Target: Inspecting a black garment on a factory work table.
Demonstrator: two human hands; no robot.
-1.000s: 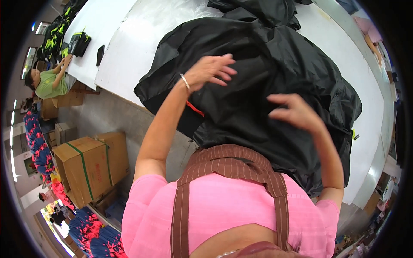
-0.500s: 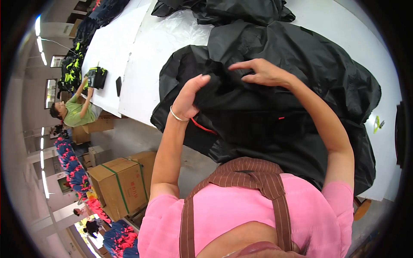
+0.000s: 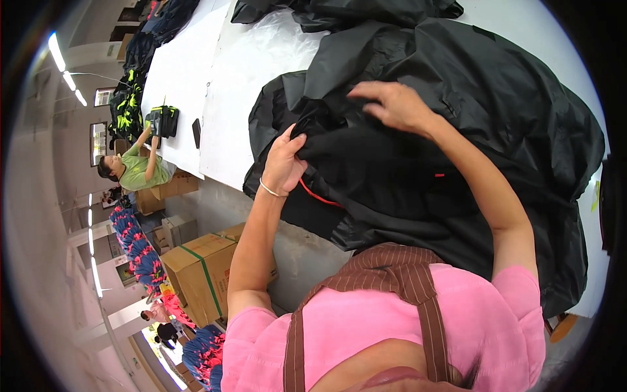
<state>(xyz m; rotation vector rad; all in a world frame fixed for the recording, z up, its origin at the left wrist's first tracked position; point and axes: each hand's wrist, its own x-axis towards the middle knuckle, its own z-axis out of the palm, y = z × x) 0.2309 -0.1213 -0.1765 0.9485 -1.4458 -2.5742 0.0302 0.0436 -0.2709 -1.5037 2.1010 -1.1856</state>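
A large heap of shiny black fabric [image 3: 483,85] lies in front of me, with a matte black part [image 3: 392,150] on its near side. That part carries a small red tag [image 3: 439,175] and a red cord or trim [image 3: 320,196] at its left edge. My left hand [image 3: 284,162], with a bangle on its wrist, pinches a bunched fold of the black fabric between thumb and fingers. Just above the cloth, my right hand [image 3: 395,108] is slightly blurred, its index finger stretched out and thumb apart, with nothing visible in it.
The fabric rests on a white table [image 3: 228,104]. Clear plastic film [image 3: 281,39] and another black bundle [image 3: 379,13] lie at the far side. A cardboard box [image 3: 199,271] stands on the floor at left. Across the table, a person in green [image 3: 144,166] handles a black-and-yellow item.
My left hand was open over the fabric and now pinches a fold of it. My right hand stays above the cloth with its fingers shifted slightly. The whole view has shifted a little.
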